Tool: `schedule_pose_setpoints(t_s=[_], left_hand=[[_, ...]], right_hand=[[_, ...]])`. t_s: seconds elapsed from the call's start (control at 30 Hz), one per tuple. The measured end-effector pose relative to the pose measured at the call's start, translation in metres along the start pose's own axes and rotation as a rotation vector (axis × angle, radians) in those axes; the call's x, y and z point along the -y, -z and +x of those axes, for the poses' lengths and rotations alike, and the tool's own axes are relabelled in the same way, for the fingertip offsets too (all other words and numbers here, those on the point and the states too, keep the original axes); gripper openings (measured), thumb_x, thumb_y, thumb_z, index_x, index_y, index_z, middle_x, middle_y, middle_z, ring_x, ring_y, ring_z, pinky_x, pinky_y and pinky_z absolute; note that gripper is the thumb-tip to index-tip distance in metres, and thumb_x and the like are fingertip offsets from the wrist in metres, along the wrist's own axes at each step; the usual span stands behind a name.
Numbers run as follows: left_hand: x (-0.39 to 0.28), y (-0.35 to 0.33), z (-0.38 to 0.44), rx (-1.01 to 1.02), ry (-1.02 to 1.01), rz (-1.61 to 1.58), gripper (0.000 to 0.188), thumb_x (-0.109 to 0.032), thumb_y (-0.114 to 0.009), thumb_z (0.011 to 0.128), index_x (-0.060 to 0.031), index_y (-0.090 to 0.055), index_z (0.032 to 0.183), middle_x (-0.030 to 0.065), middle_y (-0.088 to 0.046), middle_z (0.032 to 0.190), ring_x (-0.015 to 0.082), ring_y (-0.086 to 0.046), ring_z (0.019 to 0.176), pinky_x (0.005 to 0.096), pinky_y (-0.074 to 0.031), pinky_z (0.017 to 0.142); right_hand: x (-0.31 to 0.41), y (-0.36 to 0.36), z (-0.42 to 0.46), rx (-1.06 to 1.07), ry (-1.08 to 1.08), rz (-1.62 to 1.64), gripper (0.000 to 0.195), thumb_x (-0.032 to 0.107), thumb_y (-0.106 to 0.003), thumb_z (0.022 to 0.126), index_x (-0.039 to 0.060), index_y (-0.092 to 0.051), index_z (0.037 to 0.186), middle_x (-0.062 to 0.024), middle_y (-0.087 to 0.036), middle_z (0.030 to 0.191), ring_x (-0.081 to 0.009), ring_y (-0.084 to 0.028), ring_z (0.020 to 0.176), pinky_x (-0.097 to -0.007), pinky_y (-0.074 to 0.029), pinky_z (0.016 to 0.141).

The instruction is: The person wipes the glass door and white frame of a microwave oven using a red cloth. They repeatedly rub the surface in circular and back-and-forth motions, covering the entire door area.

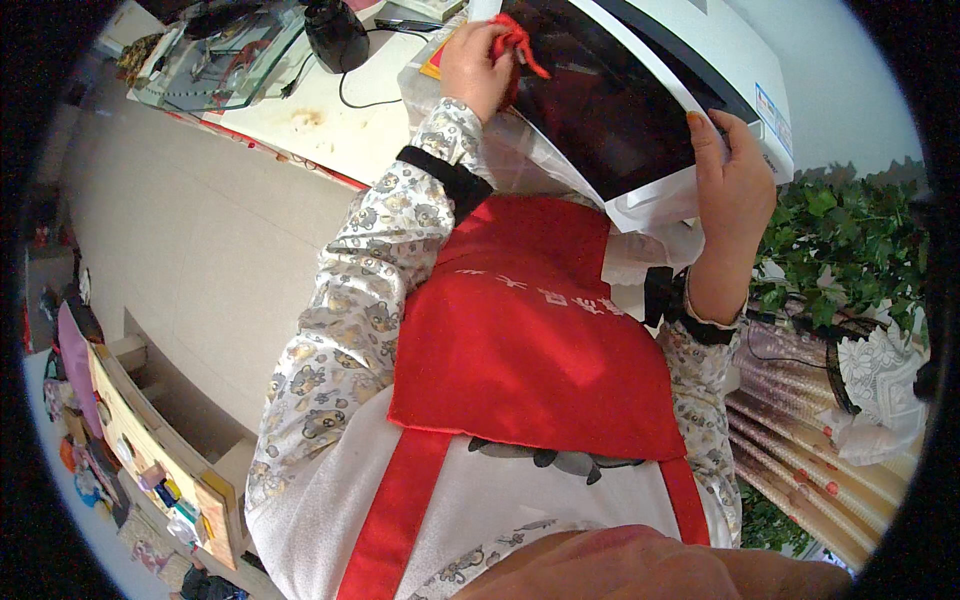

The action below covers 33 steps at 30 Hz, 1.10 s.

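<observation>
My left hand (474, 67) grips a bunched red cloth (517, 46) at the left edge of a dark glossy panel (600, 90) framed in white. The panel looks like the door of a white microwave oven (724, 45), standing out from its body. My right hand (731, 172) holds the panel's white frame at the right corner, thumb on the near face and fingers behind. Translucent plastic sheeting (525, 154) hangs below the panel, in front of my red apron (525, 345).
A white tabletop (300, 127) on the left bears a black cylindrical object (335, 37), a dark cord (367, 105) and a glass case (217, 67). Leafy greenery (840, 232) and a patterned curtain (817, 420) are close on the right. A wooden cabinet (165, 457) stands lower left across pale floor.
</observation>
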<state>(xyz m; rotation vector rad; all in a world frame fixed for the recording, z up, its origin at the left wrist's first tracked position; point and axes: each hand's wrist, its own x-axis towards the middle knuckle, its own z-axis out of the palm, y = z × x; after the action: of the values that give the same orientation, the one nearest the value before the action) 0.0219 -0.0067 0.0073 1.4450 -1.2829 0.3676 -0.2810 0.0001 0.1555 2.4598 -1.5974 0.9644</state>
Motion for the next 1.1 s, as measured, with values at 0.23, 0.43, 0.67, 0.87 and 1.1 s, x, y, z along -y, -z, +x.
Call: schedule_pose_setpoints(t_s=[0.23,0.43,0.67,0.87,1.1], left_hand=[[0.016,-0.011,-0.069,0.234,0.341,0.033,0.019,-0.012,-0.076,0.082,-0.0025,-0.07,0.098,0.0213,-0.069,0.098,0.0421,-0.066,0.095,0.0496,-0.054,0.084],[-0.019,-0.007,-0.065,0.33,0.31,0.016,0.023,-0.017,-0.077,0.081,-0.0017,-0.069,0.096,0.0223,-0.068,0.092,0.0433,-0.067,0.091,0.0501,-0.054,0.079],[-0.072,-0.013,-0.082,0.649,0.177,-0.167,0.023,-0.022,-0.074,0.084,-0.0036,-0.065,0.095,0.0213,-0.066,0.094,0.0433,-0.066,0.093,0.0509,-0.054,0.082],[-0.08,-0.017,-0.085,0.848,-0.037,-0.382,0.021,-0.018,-0.076,0.085,-0.0049,-0.068,0.098,0.0176,-0.066,0.094,0.0393,-0.066,0.094,0.0454,-0.054,0.083],[-0.056,-0.006,-0.048,0.368,0.393,-0.359,0.022,-0.018,-0.077,0.084,-0.0013,-0.07,0.097,0.0196,-0.07,0.096,0.0371,-0.069,0.094,0.0437,-0.055,0.085]], right_hand=[[0.003,0.001,0.0,-0.001,-0.027,0.006,0.054,0.062,-0.065,0.094,0.0126,-0.076,0.111,-0.017,-0.076,0.096,-0.0384,-0.074,0.087,-0.0463,-0.057,0.076],[0.0,0.0,0.002,-0.004,-0.03,-0.04,0.055,0.065,-0.063,0.094,0.0135,-0.076,0.111,-0.0156,-0.077,0.096,-0.0388,-0.074,0.087,-0.0464,-0.057,0.076],[-0.007,-0.003,0.005,-0.019,-0.009,-0.027,0.055,0.064,-0.062,0.095,0.013,-0.076,0.111,-0.0163,-0.076,0.096,-0.0393,-0.074,0.087,-0.0476,-0.057,0.074],[-0.005,-0.003,0.006,0.028,-0.046,-0.009,0.055,0.063,-0.062,0.095,0.0119,-0.076,0.111,-0.0173,-0.076,0.095,-0.0387,-0.074,0.087,-0.0462,-0.056,0.076],[-0.006,-0.001,0.008,0.054,-0.062,0.046,0.056,0.064,-0.063,0.095,0.0119,-0.076,0.11,-0.0177,-0.075,0.092,-0.0389,-0.073,0.086,-0.0468,-0.056,0.075]])
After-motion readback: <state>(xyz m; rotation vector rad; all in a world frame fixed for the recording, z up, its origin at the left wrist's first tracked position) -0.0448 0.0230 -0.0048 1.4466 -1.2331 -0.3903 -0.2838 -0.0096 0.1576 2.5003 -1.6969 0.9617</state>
